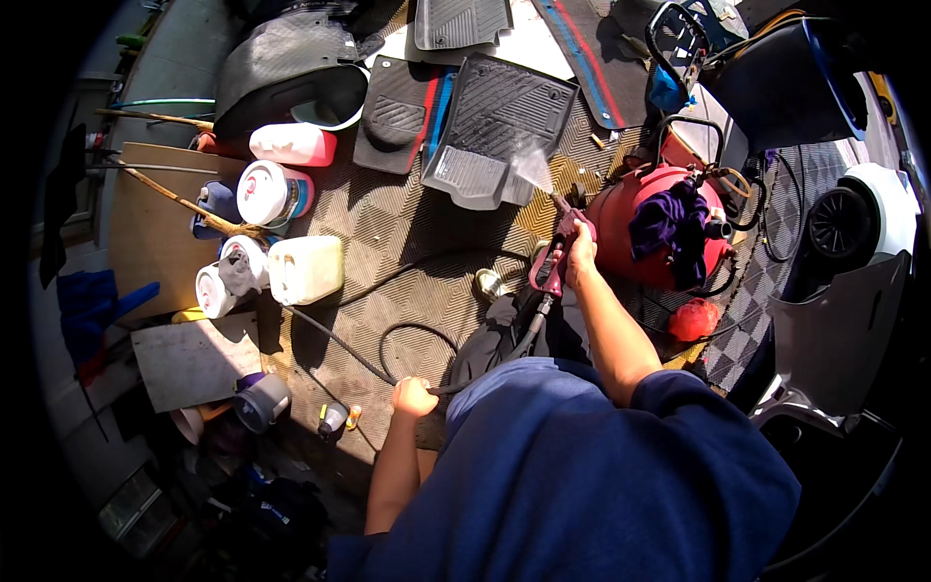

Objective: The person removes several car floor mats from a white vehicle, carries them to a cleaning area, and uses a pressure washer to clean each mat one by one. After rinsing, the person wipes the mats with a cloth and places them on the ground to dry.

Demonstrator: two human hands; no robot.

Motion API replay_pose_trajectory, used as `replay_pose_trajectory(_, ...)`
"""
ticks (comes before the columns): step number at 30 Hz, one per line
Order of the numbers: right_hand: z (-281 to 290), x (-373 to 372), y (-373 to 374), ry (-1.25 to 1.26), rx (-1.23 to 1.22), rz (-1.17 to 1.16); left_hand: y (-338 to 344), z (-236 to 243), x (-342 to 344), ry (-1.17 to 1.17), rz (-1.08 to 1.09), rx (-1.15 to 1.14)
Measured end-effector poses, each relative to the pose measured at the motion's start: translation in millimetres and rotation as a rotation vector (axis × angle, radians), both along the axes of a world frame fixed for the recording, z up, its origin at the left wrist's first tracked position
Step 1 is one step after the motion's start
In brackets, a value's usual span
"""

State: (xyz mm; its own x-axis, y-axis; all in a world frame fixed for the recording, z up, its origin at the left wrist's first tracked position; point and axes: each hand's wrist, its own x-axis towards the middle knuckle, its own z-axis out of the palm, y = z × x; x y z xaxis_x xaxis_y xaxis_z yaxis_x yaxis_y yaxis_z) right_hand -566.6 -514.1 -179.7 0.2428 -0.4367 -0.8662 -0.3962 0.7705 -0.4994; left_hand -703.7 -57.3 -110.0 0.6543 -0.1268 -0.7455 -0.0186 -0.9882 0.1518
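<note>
Above the patterned floor [388,218]: spray gun [549,272] directed at a black car mat [514,107].
Right hand [582,250] is closed around the red spray gun; spray [531,165] meets the mat's lower right edge. Left hand [415,397] is clamped on the black hose [451,389]. The mat lies ahead of the gun, between a striped mat [393,116] and a red tank [613,228].

Stretches the bare right forearm [619,325] far, slanting leftward, with the bare right hand [582,250] curled in a grip. Holds the bare left forearm [392,470] nearer, at left, with the bare left hand [414,397] balled into a fist.
</note>
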Motion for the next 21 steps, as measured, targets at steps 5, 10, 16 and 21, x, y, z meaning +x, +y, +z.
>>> replay_pose_trajectory(5, -5, -5, -11, -0.023, -0.028, -0.004, 6, -7, -3, 0.037, 0.068, -0.004)
replay_pose_trajectory(10, -10, -6, -24, -0.093, -0.145, -0.066, -2, -5, 0, -0.007, 0.048, -0.032)
replay_pose_trajectory(16, 9, -3, -17, -0.086, -0.095, -0.052, 0, -7, -2, -0.017, 0.028, -0.012)
replay_pose_trajectory(21, 2, 17, -10, -0.031, -0.055, 0.122, -9, 10, 14, 0.116, 0.043, 0.038)
